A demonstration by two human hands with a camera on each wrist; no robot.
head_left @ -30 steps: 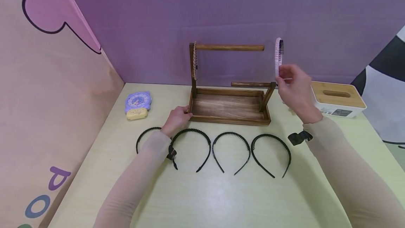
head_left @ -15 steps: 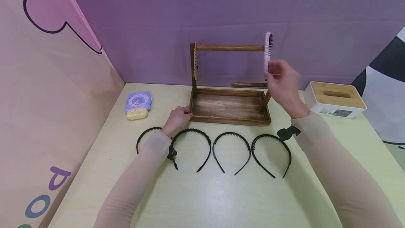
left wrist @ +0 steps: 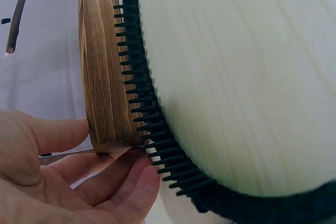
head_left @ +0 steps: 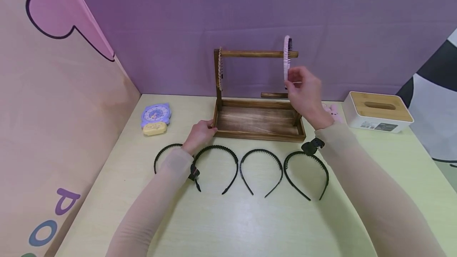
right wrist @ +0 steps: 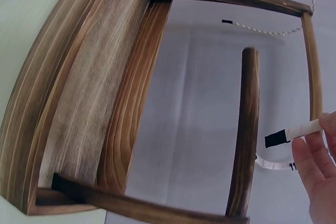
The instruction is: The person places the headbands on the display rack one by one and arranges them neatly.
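Note:
My right hand (head_left: 305, 90) pinches one arm of a pale pink headband (head_left: 286, 56) with black teeth. The headband stands upright over the right end of the upper bar (head_left: 253, 54) of a wooden headband rack (head_left: 258, 121). In the right wrist view its black-tipped end (right wrist: 277, 138) sticks out from my fingers. My left hand (head_left: 199, 136) grips the front left corner of the rack's tray, thumb on one side and fingers beneath (left wrist: 126, 187). A beaded headband (head_left: 219, 72) hangs at the bar's left end, beside the post. The lower bar (head_left: 273, 95) is partly hidden by my right hand.
Several black toothed headbands (head_left: 262, 152) lie in a row before the rack; my left forearm covers part of the leftmost. A purple-and-yellow clock-like object (head_left: 156, 115) sits at left. To the right stand a wood-lidded tissue box (head_left: 380, 108) and a small pink item (head_left: 335, 112).
My right hand has moved left with the pink headband, from beyond the upper bar's free end to over that end. My left hand stays on the rack corner.

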